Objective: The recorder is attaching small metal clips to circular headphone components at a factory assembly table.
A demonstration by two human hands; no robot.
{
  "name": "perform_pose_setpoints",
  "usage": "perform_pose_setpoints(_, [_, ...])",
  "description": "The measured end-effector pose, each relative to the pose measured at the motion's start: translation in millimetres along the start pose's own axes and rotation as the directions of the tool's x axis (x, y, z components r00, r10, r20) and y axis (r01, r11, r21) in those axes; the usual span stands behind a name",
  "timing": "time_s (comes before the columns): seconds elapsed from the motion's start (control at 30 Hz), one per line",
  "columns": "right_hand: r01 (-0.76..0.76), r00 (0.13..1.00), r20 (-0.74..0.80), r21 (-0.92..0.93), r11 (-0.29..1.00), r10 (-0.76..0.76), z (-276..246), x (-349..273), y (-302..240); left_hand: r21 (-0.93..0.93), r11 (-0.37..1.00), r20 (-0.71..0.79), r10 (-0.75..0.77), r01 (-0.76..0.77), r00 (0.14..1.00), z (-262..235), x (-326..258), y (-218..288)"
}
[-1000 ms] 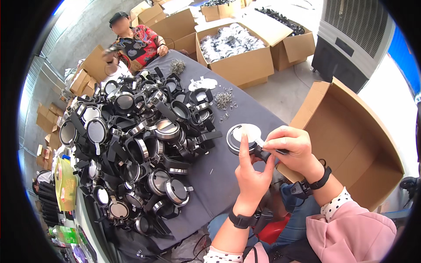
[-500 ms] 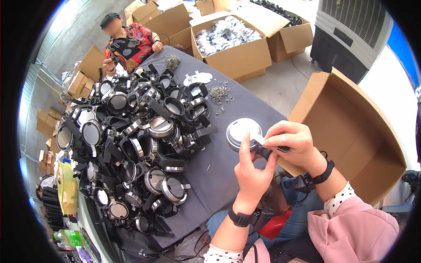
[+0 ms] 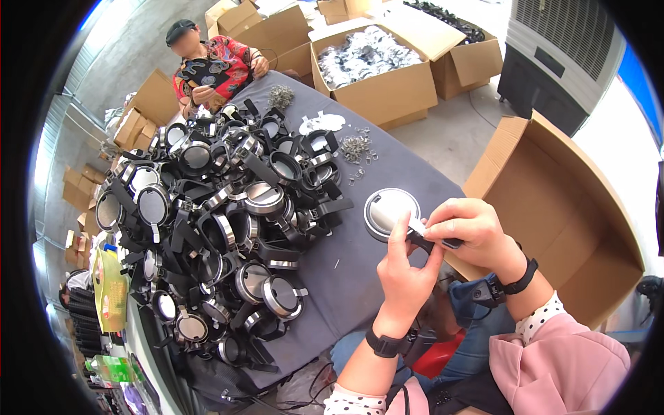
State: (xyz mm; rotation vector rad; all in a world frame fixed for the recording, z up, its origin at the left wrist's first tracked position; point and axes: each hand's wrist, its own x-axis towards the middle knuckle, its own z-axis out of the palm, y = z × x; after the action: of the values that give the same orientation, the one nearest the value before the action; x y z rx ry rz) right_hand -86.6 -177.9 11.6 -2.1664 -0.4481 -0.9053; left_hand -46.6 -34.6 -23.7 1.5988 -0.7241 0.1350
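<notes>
While left hand (image 3: 409,280) and right hand (image 3: 473,232) pinched its flat black handle (image 3: 420,240), the round silver metal lid (image 3: 387,209) pointed upper-left in frame, left fingers nearer.

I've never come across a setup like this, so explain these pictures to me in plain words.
There is no robot here: you are looking at a person's left hand and right hand, both bare, with a black band on each wrist. The view comes from a wide fisheye camera worn on the head and looking down, so straight edges bend near the rim. On the grey-covered table lies a big heap of round parts in black and silver; beyond it are some white discs and small metal-looking pieces. The two hands together hold one round part at its black handle side. An open carton stands to the right, and a co-worker is at the far end.
</notes>
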Motion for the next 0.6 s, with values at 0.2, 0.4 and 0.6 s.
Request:
perform_pose_setpoints(0.2, [0.054,0.999,-0.004,-0.017,0.998,-0.054,-2.0,-0.6,-0.7,-0.057,0.998,0.010,0.010,-0.010,1.000,3.0,-0.4,-3.3])
perform_pose_setpoints(0.4, [0.165,0.986,0.023,-0.060,0.985,-0.164,-7.0,-4.7,0.2,-0.114,0.992,0.058,-0.041,0.048,0.997,0.9,-1.8,1.7])
perform_pose_setpoints(0.6, [0.243,0.968,-0.021,-0.147,0.959,-0.249,-4.0,-4.8,-2.0,-0.223,0.974,0.036,-0.024,0.032,0.999,1.1,-0.5,-0.3])
